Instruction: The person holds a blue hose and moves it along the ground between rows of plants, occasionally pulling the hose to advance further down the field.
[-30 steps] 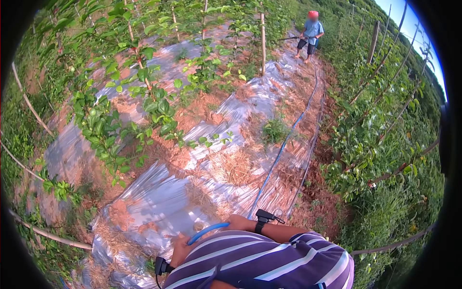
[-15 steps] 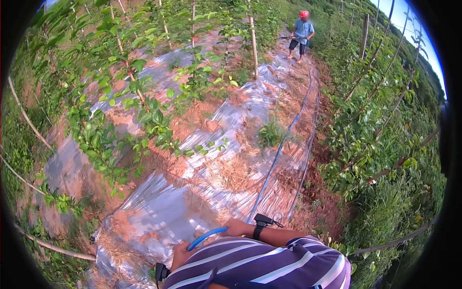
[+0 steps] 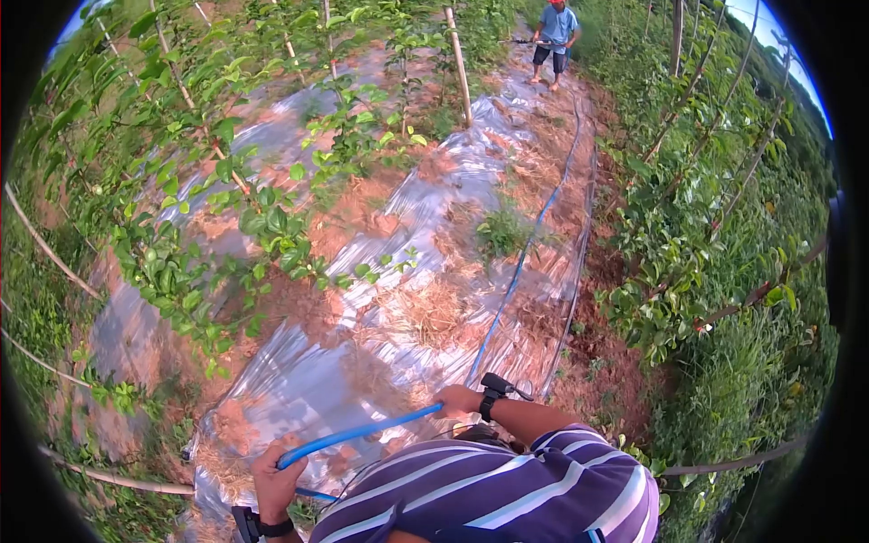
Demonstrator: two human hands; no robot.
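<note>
A blue hose (image 3: 367, 432) stretches in a gentle curve between my two hands, in front of the striped shirt. My left hand (image 3: 274, 477), low on the left, has its fingers wrapped round one part of the hose. Below that hand another short piece of the hose shows and passes behind the shirt. My right hand (image 3: 458, 400) is closed round the hose farther right. Beyond it the hose runs up the path along the ground. Each wrist wears a black strap with a small device.
Silvery plastic sheeting (image 3: 317, 371) with straw (image 3: 425, 312) covers the reddish soil. Leafy staked plants stand on both sides, with a wooden stake (image 3: 460, 68) near the path. A dark thin line (image 3: 572, 299) runs beside the hose. Up the path stands a person (image 3: 556, 41) holding a long tool.
My left hand has moved left, away from the shirt, and a longer stretch of hose shows between my hands. My right hand has shifted slightly up. The view has tilted down a little.
</note>
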